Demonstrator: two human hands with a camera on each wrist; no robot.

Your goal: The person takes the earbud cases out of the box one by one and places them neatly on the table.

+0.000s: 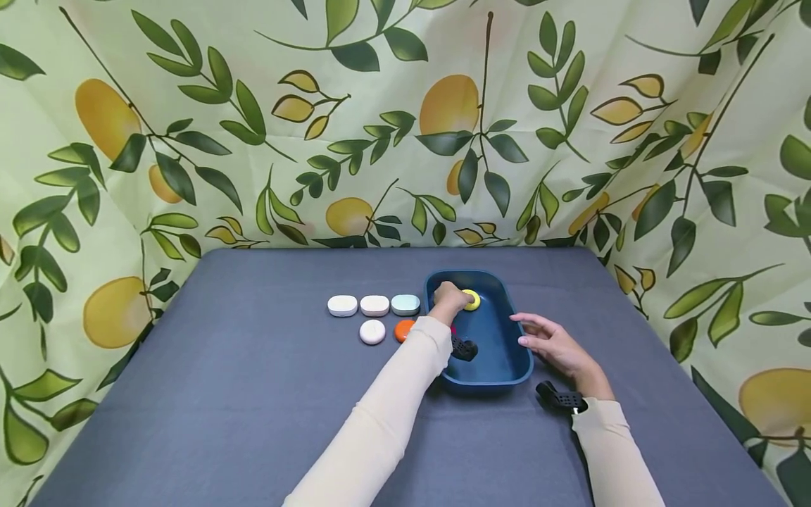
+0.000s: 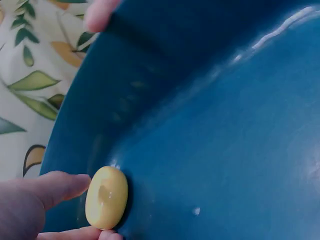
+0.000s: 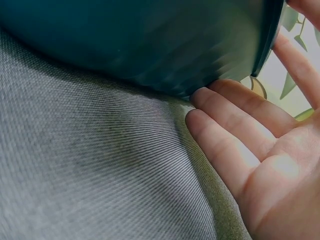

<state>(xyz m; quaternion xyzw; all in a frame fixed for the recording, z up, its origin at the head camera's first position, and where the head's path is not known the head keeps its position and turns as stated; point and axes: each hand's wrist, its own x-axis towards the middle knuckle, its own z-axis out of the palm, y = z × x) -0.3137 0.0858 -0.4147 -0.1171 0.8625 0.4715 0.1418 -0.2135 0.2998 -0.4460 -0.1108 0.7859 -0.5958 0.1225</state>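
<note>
Inside the far end of the blue tub (image 1: 491,352), my left hand (image 1: 448,296) pinches a yellow disc (image 2: 107,198) while my right hand (image 1: 559,348), fingers loosely straight, touches the tub's right side, likely steadying it.

My bare right hand (image 3: 265,150) extends from the right edge, palm in view and fingers stretched, two fingertips meeting the lower edge of a glossy, dark-blue container with a curved wall (image 3: 130,45), another fingertip at its rim. A grey, finely ribbed woven cloth (image 3: 100,160) fills the lower left; pale fabric printed with green leaves (image 3: 287,87) shows at upper right.
</note>
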